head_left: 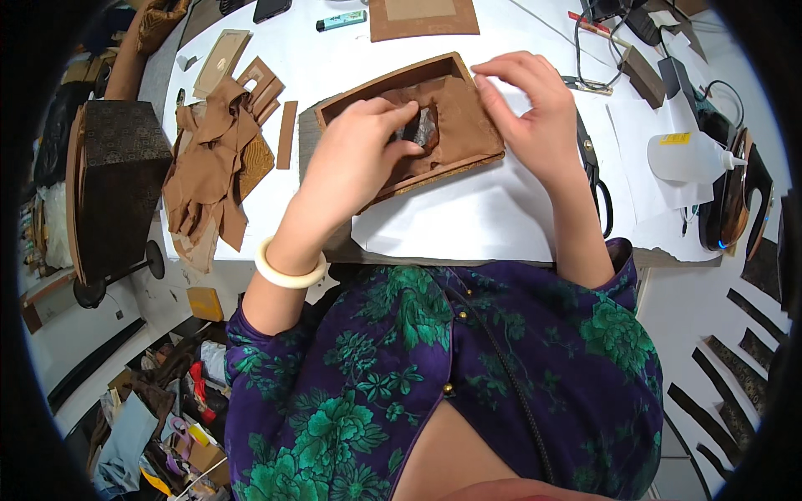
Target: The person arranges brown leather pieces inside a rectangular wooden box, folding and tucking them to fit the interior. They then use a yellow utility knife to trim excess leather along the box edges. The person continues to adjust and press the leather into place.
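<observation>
An open rectangular box with brown walls and a patterned gold outer side sits tilted on the table in front of me. Soft brown cloth lines it, with a hollow in the middle. Inside that hollow lies a dark, glossy piece, seemingly in clear plastic. My left hand reaches in over the box's left side, thumb and forefinger closed about this piece; the other fingers are hidden. My right hand rests against the box's right corner with fingers curved and apart, holding nothing.
Brown cloth scraps and card strips lie left. A brown panel and a lighter are at the far edge. Black-handled scissors, a white squeeze bottle and cables stand right. A dark patterned box stands far left.
</observation>
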Demonstrator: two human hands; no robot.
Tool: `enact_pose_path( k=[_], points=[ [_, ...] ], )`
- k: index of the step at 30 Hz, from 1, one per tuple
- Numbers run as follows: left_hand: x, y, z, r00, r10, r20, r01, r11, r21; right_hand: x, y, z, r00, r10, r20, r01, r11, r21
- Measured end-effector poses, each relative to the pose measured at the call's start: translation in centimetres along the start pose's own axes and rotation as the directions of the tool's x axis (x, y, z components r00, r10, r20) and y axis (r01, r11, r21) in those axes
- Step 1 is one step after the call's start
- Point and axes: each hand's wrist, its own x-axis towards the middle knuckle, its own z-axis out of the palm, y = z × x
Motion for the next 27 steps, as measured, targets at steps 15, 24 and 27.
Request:
enact_pose_path(
  k=[15,24,27],
  points=[
    [-0.5,-0.4,0.8,0.997,-0.074,0.002,0.074,0.996,0.050,0.0,-4.0,1.7,0.980,0.034,0.198,0.025,0.957,-0.291],
    [0.1,-0.4,0.6,0.989,0.142,-0.028,-0.142,0.990,0.015,-2.4,-6.1,1.3,0.958,0.050,0.283,0.011,0.978,-0.210],
    [-0.3,-0.6,0.7,1.000,-0.008,0.026,0.008,1.000,-0.009,-2.2,-6.1,0.7,0.951,0.078,0.299,-0.027,0.985,-0.170]
  ],
)
